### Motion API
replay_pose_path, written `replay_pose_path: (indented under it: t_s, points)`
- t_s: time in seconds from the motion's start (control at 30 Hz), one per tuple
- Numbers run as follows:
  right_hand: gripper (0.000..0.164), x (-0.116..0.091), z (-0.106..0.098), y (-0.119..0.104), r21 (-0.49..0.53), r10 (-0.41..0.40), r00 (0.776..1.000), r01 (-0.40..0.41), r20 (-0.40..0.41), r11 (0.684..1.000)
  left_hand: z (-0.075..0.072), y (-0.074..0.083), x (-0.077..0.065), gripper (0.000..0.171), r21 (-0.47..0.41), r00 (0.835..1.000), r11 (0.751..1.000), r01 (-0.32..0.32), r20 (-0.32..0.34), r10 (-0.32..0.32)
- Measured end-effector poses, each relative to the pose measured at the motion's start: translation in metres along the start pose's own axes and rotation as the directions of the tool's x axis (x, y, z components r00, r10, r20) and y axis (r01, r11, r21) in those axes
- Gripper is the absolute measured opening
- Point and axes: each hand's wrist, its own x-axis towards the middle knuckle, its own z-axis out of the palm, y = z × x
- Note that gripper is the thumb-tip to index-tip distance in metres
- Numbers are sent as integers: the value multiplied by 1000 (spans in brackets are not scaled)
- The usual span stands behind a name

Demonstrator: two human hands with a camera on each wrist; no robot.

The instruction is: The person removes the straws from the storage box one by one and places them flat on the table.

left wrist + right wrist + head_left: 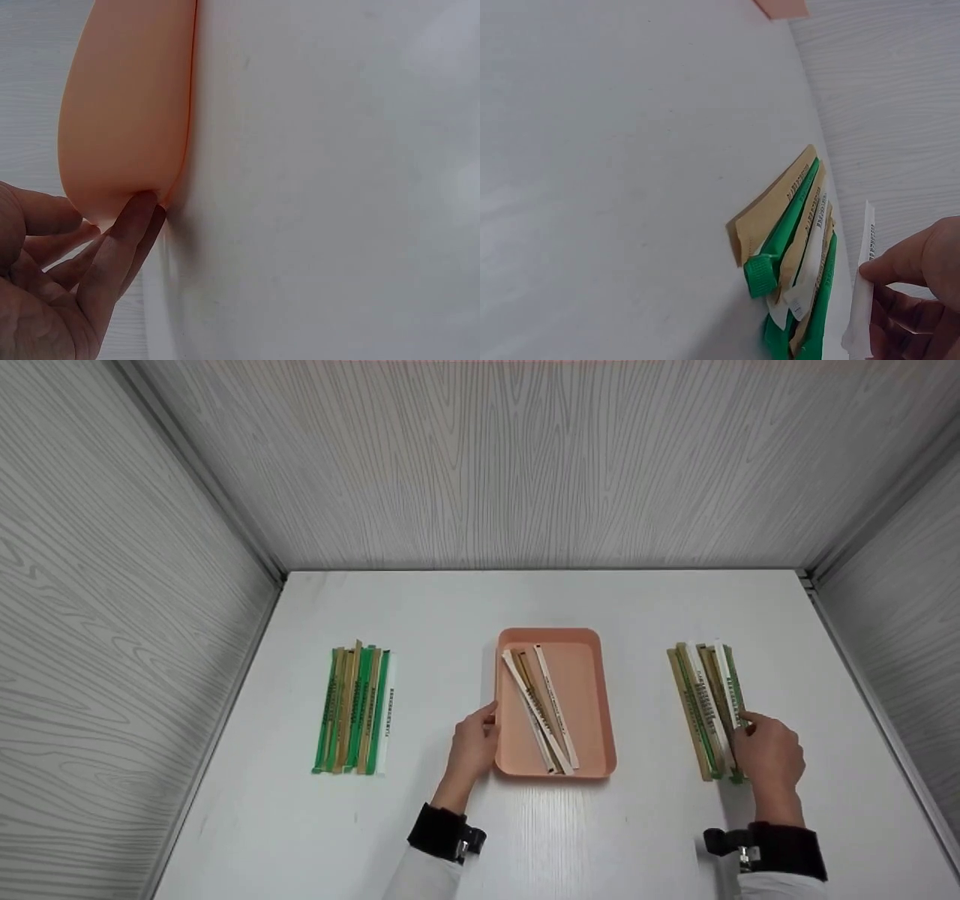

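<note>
My left hand grips the left side of a pink tray. In the left wrist view, the fingers and thumb meet at the tray's edge. On the tray lie several slim paper-wrapped sticks, white and brown. At the right, my right hand is at the near right side of a mixed bundle of wrapped sticks. In the right wrist view, its thumb and finger pinch a white paper-wrapped stick, apart from the bundle. What is inside the wrappers is hidden.
Another bundle of green, brown and white wrapped sticks lies on the left of the white table. Grey wood-grain panels stand at the back and both sides. Each wrist wears a black strap with a camera.
</note>
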Motion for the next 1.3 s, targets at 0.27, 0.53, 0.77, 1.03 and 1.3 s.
replay_pose_path:
  t_s: [0.27, 0.53, 0.77, 1.03, 1.3]
  points:
    - [39, 1, 5, -1, 7, 11, 998, -11, 68, 1000, 0, 0, 0, 45, -2, 1000, 1000, -2, 1, 2]
    - [34, -5, 13, -30, 13, -100, 995, 99, 23, 995, 0, -1, 0, 45, -13, 1000, 1000, 8, 2, -8]
    - [26, -19, 32, -71, 7, -318, 948, 318, 0, 948, 0, -1, 2, 45, -4, 1000, 1000, 25, 3, -25]
    - [18, -41, 66, -119, 4, -516, 856, 516, -4, 856, 0, -2, 1, 46, 23, 1000, 1000, -5, -2, 5]
    - [17, -63, 97, -151, 65, -598, 793, 594, 120, 802, 0, 0, 1, 47, 28, 1000, 1000, 6, -3, -6]
